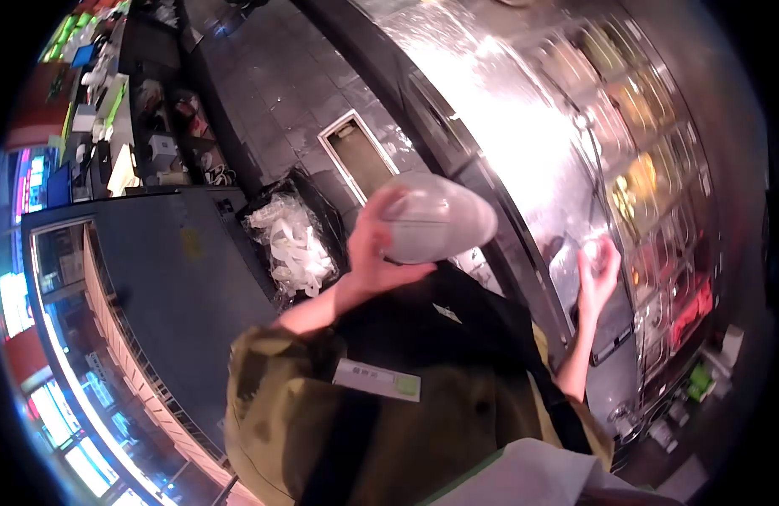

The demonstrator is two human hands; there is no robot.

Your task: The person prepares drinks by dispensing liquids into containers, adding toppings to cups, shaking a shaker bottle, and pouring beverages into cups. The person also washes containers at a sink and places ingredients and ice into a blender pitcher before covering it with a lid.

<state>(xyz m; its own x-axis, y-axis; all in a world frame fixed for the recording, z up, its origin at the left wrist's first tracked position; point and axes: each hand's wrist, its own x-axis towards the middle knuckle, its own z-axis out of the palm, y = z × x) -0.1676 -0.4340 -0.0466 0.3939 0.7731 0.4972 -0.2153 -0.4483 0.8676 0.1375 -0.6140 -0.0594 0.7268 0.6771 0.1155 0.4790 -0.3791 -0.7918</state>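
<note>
Head view: we find pale, see-through plastic tub [440, 218] held up in left hand [384, 238], near metal counter [520, 118]. Left fingers and thumb wrapped round tub's near end. Right hand [600, 268] by counter, fingers curled; we cannot tell whether they pinch anything. We judge tub light, thin-walled, slightly flexible, possibly slippery if wet. Suggested hold: round sides, gentle pressure; hard squeeze may dent wall.

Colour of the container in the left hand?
Container: pale greyish-white, looks translucent; shows best in the head view.
</note>
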